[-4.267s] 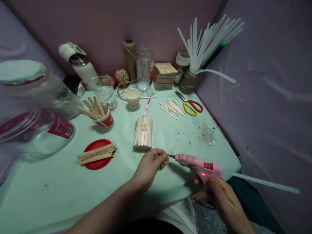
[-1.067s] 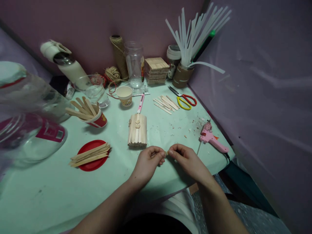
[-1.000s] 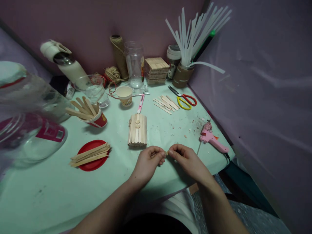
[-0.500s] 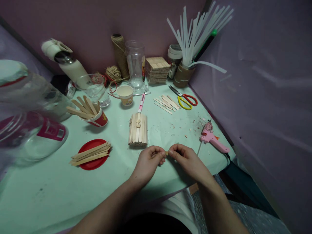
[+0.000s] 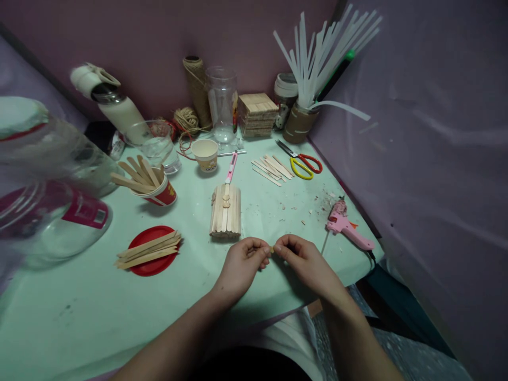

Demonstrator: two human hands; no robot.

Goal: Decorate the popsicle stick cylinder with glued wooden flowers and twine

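Your left hand (image 5: 242, 264) and right hand (image 5: 305, 262) fingers pinch one small wood piece (image 5: 272, 248); jar label (image 5: 85, 209) at 9 o'clock unreadable.

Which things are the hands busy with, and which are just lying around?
Busy with: left hand, right hand, small wooden piece pinched between the fingers of both.
Lying around: glue gun, scissors, stick panel, red lid.
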